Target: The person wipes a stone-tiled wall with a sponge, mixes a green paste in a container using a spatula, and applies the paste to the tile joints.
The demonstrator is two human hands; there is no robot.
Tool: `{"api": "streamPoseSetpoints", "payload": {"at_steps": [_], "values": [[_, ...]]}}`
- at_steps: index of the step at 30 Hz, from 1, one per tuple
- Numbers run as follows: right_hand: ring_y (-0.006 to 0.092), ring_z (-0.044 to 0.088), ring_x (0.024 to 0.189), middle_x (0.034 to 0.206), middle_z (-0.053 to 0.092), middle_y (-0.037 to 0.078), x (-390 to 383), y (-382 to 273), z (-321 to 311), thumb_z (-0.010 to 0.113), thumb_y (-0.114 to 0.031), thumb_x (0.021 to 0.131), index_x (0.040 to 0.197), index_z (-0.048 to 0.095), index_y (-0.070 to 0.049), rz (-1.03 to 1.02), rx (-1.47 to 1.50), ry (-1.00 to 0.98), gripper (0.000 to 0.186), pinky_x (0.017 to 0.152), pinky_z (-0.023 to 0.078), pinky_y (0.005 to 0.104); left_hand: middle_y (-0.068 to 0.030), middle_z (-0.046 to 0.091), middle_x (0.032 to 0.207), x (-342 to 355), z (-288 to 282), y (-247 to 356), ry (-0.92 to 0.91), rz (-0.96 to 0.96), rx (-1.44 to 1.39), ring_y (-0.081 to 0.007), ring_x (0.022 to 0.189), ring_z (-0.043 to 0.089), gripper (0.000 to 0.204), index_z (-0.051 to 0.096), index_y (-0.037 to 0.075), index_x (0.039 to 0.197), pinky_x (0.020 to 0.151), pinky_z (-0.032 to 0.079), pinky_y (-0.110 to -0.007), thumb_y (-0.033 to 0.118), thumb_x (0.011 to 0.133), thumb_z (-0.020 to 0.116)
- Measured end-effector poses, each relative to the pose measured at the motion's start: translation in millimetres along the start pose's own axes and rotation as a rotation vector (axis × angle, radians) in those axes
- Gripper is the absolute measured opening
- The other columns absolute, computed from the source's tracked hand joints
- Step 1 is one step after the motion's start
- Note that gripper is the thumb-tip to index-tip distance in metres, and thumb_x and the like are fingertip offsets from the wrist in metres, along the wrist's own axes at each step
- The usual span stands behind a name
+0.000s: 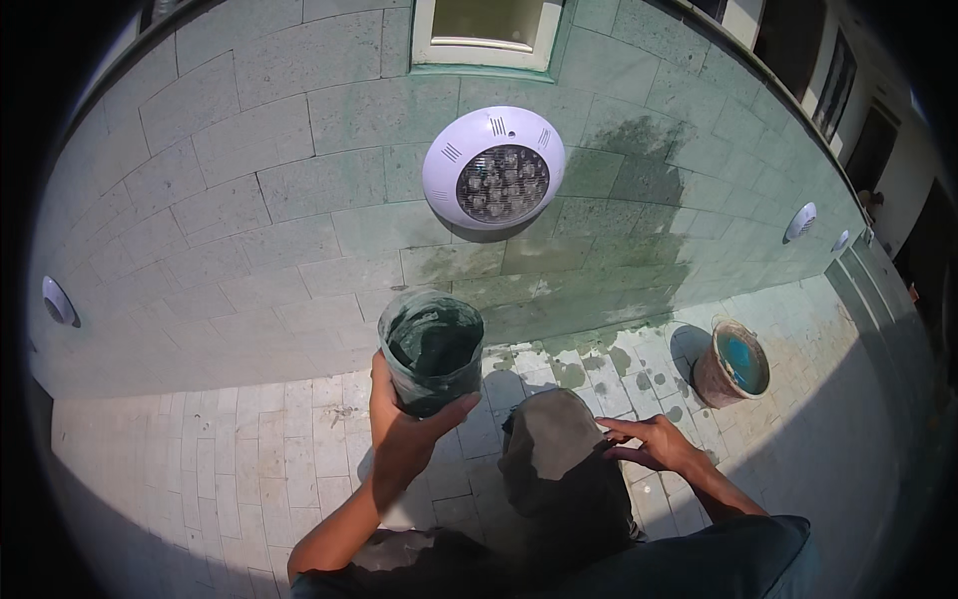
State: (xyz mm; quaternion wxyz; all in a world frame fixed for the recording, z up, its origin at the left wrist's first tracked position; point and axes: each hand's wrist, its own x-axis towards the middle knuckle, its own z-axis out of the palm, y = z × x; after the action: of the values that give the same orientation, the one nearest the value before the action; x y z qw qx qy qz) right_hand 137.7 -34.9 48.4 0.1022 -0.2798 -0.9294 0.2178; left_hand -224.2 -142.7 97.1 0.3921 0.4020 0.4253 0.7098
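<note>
My left hand [409,429] grips a cylindrical container [429,392] coated in dark green-grey residue, its inside showing dark green. My right hand [649,444] is beside my raised knee [549,434], fingers apart and holding nothing, fingertips at the dark trouser cloth. Above the container, a round white light fitting [439,170] with a clear grilled lens is mounted on the pale green tiled wall [249,200]. The tiles right of and below the fitting have dark wet patches.
A stained bucket [714,384] with turquoise contents stands at the right on the tiled floor [249,439], which has wet spots along the wall. Smaller light fittings sit far left [58,299] and right [801,222]. A framed recess [484,30] is at the top, and steps [853,290] lie far right.
</note>
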Motion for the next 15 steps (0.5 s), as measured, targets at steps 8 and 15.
{"api": "streamPoseSetpoints", "payload": {"at_steps": [8,15], "values": [[0.0156,0.069,0.079,0.106,0.073,0.012,160.4,-121.1,-113.7,0.068,-0.006,0.088,0.123,0.068,-0.005,-0.493,0.094,0.347,0.034,0.068,0.053,0.0293,-0.016,0.04,0.139,0.7,-23.4,-21.9,0.133,0.321,0.363,-0.0242,0.128,0.05,0.101,0.02,0.005,0.144,0.103,0.048,-0.036,0.005,0.07,0.089],[0.029,0.067,0.08,0.091,0.068,0.007,228.5,-167.4,-99.8,0.072,-0.005,0.077,0.105,0.075,-0.013,-0.907,-0.161,-0.005,0.029,0.065,0.052,0.0401,-0.0174,0.038,0.138,14.0,-35.0,-29.3,0.205,0.39,0.643,-0.025,0.128,0.048,0.109,0.015,0.004,0.144,0.107,0.044,-0.038,0.011,0.067,0.092]]}}
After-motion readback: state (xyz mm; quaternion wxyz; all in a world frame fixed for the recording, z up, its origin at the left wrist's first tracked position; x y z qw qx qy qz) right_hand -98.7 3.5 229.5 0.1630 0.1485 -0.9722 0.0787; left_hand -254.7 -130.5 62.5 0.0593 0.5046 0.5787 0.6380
